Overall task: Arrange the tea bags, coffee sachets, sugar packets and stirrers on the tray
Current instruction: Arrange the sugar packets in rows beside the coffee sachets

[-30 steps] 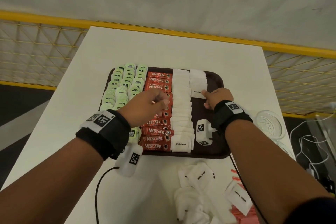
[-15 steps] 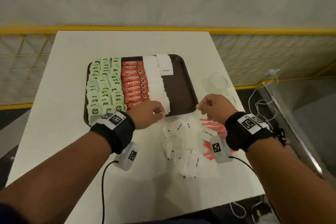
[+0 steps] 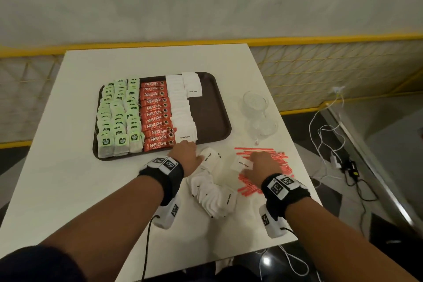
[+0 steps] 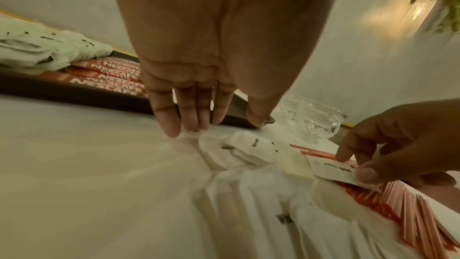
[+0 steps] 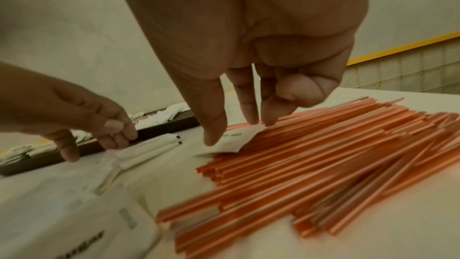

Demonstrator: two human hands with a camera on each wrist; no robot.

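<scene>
The dark brown tray [image 3: 211,110] holds rows of green tea bags [image 3: 117,117], red coffee sachets [image 3: 156,113] and white sugar packets [image 3: 183,107]; its right strip is bare. Loose sugar packets [image 3: 212,192] lie on the table in front of it, beside a heap of red stirrers [image 3: 278,157]. My left hand [image 3: 196,154] reaches down with straight fingers [image 4: 171,125] that touch the nearest loose packets [image 4: 244,151]. My right hand [image 3: 250,163] pinches one sugar packet [image 4: 333,168] between thumb and forefinger, just above the stirrers [image 5: 323,155].
Two clear glass cups [image 3: 255,101] [image 3: 263,127] stand right of the tray. The white table [image 3: 68,178] ends close behind the stirrers on the right. White cables [image 3: 325,130] lie on the floor there. A yellow rail [image 3: 320,40] runs behind.
Both hands came back from the tray to the loose pile at the table's front. The right hand now pinches a sugar packet; the left has lowered onto the packets.
</scene>
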